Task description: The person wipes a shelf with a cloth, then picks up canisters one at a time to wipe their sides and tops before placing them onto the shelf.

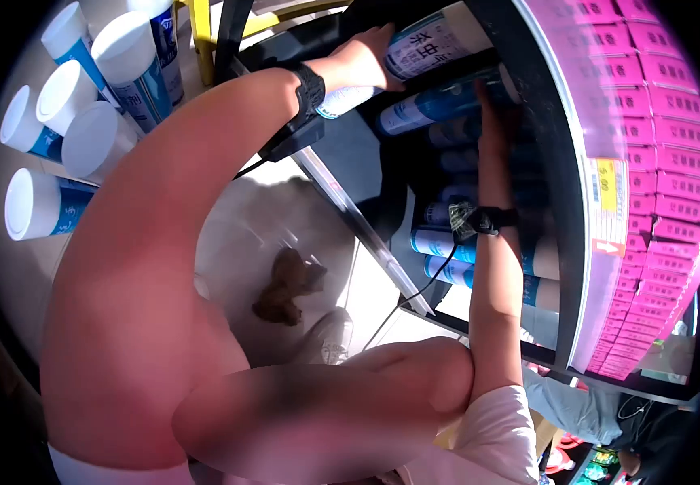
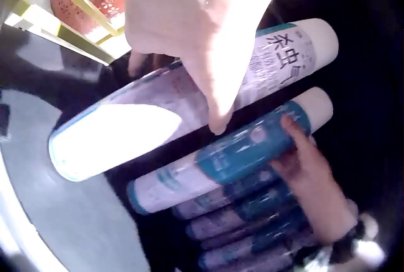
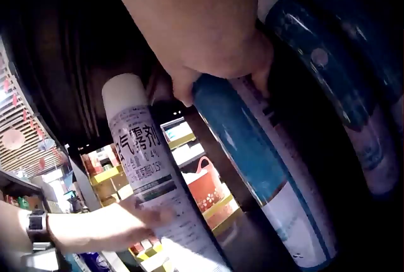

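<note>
My left hand (image 1: 362,61) grips an insecticide aerosol can (image 1: 439,44) with a white cap and a pale label with dark Chinese characters. That can is tilted over the front of the low shelf, its cap end farther in. Inside the shelf my right hand (image 3: 221,64) holds a blue and white aerosol can (image 3: 246,139) near its capped end, fingers on both sides of it. The two cans lie roughly side by side in the left wrist view, apart from each other. More blue cans (image 2: 252,218) lie in shadow below the right hand.
Several white-capped cans (image 1: 131,56) stand on the floor at left. A metal shelf edge (image 1: 358,222) crosses in front of me. Pink boxes (image 1: 665,186) fill the shelf above at right. A brown object (image 1: 289,287) lies on the floor, and a cable (image 1: 414,295) trails from my right wrist.
</note>
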Available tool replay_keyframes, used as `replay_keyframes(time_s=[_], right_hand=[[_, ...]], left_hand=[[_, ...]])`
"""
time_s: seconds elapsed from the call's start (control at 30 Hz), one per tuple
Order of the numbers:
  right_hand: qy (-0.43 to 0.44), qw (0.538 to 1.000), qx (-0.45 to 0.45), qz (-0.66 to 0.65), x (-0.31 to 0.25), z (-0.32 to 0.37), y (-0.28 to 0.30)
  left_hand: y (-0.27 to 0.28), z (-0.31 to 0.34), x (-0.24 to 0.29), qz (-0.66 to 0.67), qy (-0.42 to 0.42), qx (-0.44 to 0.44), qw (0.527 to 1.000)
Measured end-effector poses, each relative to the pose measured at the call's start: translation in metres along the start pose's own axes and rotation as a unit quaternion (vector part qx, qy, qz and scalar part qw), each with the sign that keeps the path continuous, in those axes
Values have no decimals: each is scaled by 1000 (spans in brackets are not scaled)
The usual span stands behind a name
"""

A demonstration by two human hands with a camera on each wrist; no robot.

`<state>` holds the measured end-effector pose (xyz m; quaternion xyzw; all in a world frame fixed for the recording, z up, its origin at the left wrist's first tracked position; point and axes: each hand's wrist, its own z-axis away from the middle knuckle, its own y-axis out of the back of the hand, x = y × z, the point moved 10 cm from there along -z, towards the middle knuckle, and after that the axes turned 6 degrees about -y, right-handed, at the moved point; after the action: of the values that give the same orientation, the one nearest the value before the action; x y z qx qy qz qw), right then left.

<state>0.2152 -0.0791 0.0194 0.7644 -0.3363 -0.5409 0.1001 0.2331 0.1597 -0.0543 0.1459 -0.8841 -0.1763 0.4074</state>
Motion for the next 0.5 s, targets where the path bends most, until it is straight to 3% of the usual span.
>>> replay_keyframes(time_s=[0.03, 0.07, 0.17, 0.2, 0.3, 0.4, 0.5], right_hand=[[-9, 997, 29, 71, 3, -2, 3], [-21, 988, 57, 141, 8, -5, 6], [38, 992, 73, 92, 15, -25, 8], [46, 993, 74, 78, 13, -28, 7], [-76, 995, 57, 13, 50, -46, 15], [-92, 981, 115, 130, 53, -56, 31], [-125, 978, 142, 88, 41, -45, 34]], left_hand=[[-15, 10, -14, -48, 18, -50, 997], [-22, 17, -23, -8, 66, -85, 994], [-30, 11, -28, 13, 142, -79, 987], [-35, 10, -28, 15, 144, -80, 986], [-42, 1, -26, 35, 139, -4, 990], [-66, -14, -18, 57, 105, 4, 993], [-92, -25, -18, 121, 97, 21, 988]])
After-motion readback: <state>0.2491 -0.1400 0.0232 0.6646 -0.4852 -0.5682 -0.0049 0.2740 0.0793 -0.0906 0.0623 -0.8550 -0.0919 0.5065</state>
